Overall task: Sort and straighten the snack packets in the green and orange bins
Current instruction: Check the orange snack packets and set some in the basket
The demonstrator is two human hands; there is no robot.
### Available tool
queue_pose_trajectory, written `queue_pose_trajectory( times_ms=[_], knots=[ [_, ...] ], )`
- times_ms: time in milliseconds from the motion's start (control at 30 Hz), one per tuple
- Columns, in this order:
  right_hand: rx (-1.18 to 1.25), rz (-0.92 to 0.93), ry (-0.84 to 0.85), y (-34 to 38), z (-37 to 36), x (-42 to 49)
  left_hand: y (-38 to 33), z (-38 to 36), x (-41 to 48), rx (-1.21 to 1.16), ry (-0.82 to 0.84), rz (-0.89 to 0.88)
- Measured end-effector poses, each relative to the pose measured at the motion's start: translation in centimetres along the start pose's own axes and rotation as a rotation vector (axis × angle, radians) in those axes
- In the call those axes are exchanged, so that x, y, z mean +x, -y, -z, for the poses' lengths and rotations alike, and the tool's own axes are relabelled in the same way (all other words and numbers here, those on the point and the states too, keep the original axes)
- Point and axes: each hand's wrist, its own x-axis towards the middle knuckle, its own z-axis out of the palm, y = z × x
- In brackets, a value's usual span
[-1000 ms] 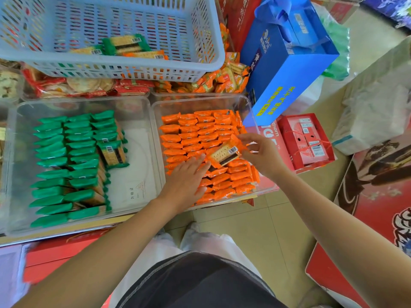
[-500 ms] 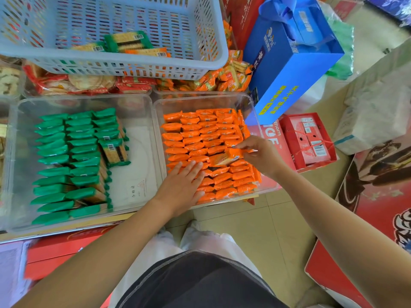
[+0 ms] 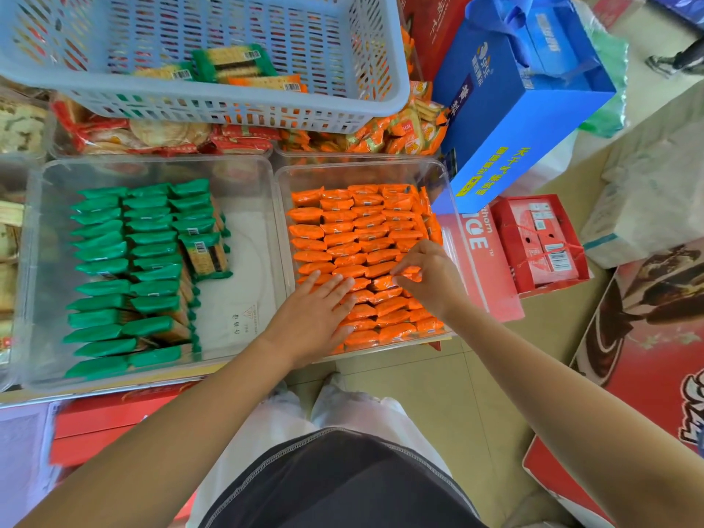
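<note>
The left hand lies flat, fingers straight and spread, pressing on the near rows of orange foil snack packets that fill the right clear plastic bin. The right hand curls its fingertips round one orange packet in a middle row, pinching it. Green foil snack packets stand in rows in the left clear plastic bin, beside the orange one.

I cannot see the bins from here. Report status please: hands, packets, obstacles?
Left hand flat on orange packets. Right hand pinches one orange packet at the row. Nothing blocks them. One green packet lies flat, face up.
</note>
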Motion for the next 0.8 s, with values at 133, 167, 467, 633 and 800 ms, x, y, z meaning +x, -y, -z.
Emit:
queue_pose_trajectory(
  times_ms=[133, 167, 467, 633, 800],
  knots=[
    [-0.105, 0.030, -0.094, 0.3, -1.5, 0.2, 0.4, -0.2, 0.1, -0.020, -0.045, -0.017],
    [-0.122, 0.021, -0.110, 0.4, -1.7, 0.2, 0.5, -0.2, 0.1, -0.022, -0.066, -0.019],
    [-0.282, -0.044, -0.107, 0.7, -2.8, 1.4, 1.5, -0.3, 0.4, -0.017, -0.123, -0.105],
    [-0.110, 0.091, -0.124, -0.2, -1.9, 1.9, 2.1, -0.2, 0.7, -0.014, -0.140, -0.091],
    [-0.231, 0.104, -0.017, -0.5, -1.9, 2.1, 2.1, -0.2, 0.9, -0.005, -0.074, -0.059]
  ],
)
